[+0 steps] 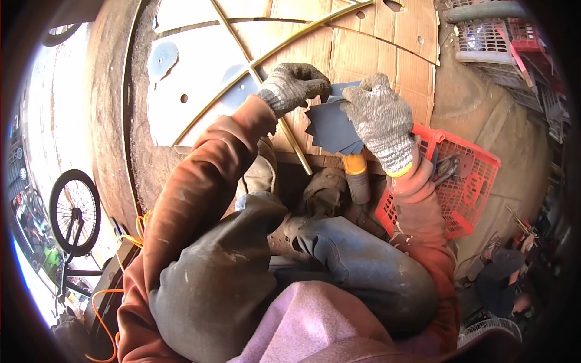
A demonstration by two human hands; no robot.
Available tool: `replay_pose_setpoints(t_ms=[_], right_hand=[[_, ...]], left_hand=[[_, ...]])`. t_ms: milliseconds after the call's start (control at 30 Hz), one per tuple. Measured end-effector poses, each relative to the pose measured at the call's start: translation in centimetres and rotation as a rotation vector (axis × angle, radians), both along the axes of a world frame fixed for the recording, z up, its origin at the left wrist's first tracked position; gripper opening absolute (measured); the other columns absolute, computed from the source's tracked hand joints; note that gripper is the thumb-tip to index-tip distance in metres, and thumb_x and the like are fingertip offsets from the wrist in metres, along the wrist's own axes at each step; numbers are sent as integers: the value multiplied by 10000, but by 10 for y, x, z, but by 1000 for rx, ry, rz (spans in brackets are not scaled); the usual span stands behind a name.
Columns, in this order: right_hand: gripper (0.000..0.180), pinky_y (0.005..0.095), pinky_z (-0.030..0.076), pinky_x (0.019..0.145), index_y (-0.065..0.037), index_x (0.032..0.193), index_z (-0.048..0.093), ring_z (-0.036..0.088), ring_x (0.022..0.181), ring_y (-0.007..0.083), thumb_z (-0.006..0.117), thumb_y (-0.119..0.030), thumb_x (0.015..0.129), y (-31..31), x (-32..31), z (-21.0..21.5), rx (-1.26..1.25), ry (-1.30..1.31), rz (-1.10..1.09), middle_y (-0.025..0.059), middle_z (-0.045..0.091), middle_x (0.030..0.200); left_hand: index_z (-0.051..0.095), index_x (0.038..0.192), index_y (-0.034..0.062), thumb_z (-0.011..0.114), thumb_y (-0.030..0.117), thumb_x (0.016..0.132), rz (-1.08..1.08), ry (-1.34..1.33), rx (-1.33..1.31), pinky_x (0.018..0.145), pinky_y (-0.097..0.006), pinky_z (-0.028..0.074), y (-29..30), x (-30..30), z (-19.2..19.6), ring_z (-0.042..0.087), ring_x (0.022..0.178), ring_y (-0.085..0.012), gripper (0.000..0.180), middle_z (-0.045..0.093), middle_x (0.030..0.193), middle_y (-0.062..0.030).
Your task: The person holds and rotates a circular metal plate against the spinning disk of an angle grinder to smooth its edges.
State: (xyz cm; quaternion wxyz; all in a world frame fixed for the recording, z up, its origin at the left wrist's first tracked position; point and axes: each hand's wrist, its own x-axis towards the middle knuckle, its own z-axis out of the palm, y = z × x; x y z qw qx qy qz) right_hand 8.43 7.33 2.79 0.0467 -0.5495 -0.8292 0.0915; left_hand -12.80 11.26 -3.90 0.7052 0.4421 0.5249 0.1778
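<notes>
Grey sheets (pixel 333 126) fanned in right hand (pixel 378 115); left hand (pixel 296 86) beside.

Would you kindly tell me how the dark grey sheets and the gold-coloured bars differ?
The dark grey sheets are broad and flat, whereas the gold-coloured bars are long and narrow. The sheets look dull, while the bars have a yellowish sheen. The sheets overlap in a fan in the gloved right hand; the bars lie crossed on the cardboard. Both come as more than one piece.
</notes>
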Motion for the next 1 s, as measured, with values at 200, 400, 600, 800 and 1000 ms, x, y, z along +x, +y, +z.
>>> replay_pose_setpoints(t_ms=[200,400,600,800,1000], right_hand=[[235,434,549,765,-171,979,716,673,896,302,769,-294,786,8,2,-1,-81,88,-32,80,611,1064],[273,432,546,796,-122,1003,710,667,933,322,758,-304,807,10,11,-11,-95,139,-39,99,652,1035],[327,429,548,812,-113,1060,706,672,946,331,754,-325,817,11,14,-11,-127,111,-33,116,681,1060],[343,439,558,749,-171,1150,688,684,870,329,725,-333,849,8,9,-5,-30,-13,29,117,666,1059],[289,451,546,591,-236,1136,665,671,701,321,680,-293,853,8,15,-17,59,12,117,87,626,972]], left_hand=[[744,1045,16,728,129,888,-122,239,651,754,-318,577,-9,-2,8,707,835,-197,195,712,934,-108],[769,973,128,714,253,857,-123,219,652,807,-399,548,-8,-2,14,698,902,-300,180,711,969,-115],[728,1005,39,724,139,904,-173,263,634,714,-306,568,-12,2,27,699,796,-174,143,703,908,-105],[723,1065,12,694,128,931,-56,104,417,715,-292,562,-19,0,18,679,794,-126,180,724,903,-56],[699,1175,14,611,57,951,72,-229,128,775,-279,553,-21,-9,0,668,824,-116,245,730,991,-40]])
